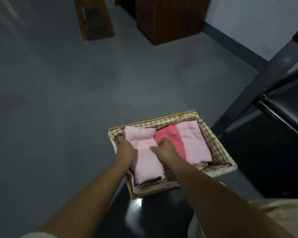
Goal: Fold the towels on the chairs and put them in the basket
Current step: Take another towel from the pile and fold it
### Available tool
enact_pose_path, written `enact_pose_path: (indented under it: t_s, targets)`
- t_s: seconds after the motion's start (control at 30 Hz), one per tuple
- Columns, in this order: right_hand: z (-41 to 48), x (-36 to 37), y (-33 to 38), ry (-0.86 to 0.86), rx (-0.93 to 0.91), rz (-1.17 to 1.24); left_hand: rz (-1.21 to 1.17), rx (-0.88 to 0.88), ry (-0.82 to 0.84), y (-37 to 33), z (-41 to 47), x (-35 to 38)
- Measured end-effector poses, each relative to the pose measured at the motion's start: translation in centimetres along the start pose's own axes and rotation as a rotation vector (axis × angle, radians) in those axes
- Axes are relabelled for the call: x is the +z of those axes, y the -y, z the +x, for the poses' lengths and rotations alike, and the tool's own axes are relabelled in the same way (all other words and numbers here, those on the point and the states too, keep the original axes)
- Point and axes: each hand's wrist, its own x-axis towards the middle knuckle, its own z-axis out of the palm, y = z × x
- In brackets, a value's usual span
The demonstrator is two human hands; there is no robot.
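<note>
Towels [193, 143] in basket [218, 170] on chair [153, 213]

No legible text anywhere.

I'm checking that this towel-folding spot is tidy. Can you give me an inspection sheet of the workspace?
Surface: dark glossy seat under the basket.
Job's things: left pale pink towel, deep pink towel and right pale pink towel lie folded side by side inside.
Clutter: nothing seen.
Hands: left hand at the left pale pink towel's left edge, fingers partly hidden; right hand pinches its right edge.
Cables: nothing seen.
Surroundings: grey floor, black chair at right, wooden furniture beyond.
</note>
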Motion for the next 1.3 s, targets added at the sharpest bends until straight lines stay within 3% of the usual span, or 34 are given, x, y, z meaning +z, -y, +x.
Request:
enact_pose_path:
  t_s: [0.07, 0.13, 0.17, 0.23, 0.33, 0.5, 0.63, 0.8, 0.9, 1.13, 1.3]
  targets:
    - [0.1, -0.1, -0.5, -0.029, -0.067, -0.036, 0.201, 0.219, -0.179, 0.7, -0.3, 0.7]
    - [0.3, -0.3, -0.8, -0.033, -0.154, -0.096, 0.536, 0.604, -0.405, 1.0, 0.4, 1.3]
    - [0.5, -0.6, -0.9, -0.028, -0.209, -0.148, 0.624, 0.774, -0.408, 1.0, 1.0, 1.3]
    - [0.9, -1.0, -1.4, 0.013, -0.29, -0.331, 0.734, 0.936, -0.186, 0.8, 2.1, 1.0]
    - [1.0, -1.8, -2.5, 0.199, -0.275, -0.629, 0.972, 0.785, 0.116, 1.1, 2.9, 0.3]
    - [0.9, -2.2, -3.4, 0.204, -0.284, -0.986, 1.112, 0.49, 0.197, 2.1, 2.3, 1.4]
    - [0.4, -1.8, -2.9, 0.213, -0.267, -1.008, 1.169, 0.435, 0.212, 1.7, 2.2, 1.6]
    - [-0.6, -5.2, 0.2, 0.21, -0.173, -0.725, 1.001, 0.531, 0.207, -2.6, 1.7, -1.1]
    - [-1.4, -9.7, 3.8, 0.122, -0.186, -0.75, 0.817, 0.601, 0.182, -7.5, 1.4, -3.6]
    - [-8.4, -26.6, 10.0, -0.312, -0.196, -0.701, 0.542, 0.855, 0.014, -24.5, -4.7, -6.5]
    - [-17.9, -39.8, 8.1, -0.614, -0.133, -0.593, 0.397, 1.071, 0.045, -35.6, -14.4, -2.2]
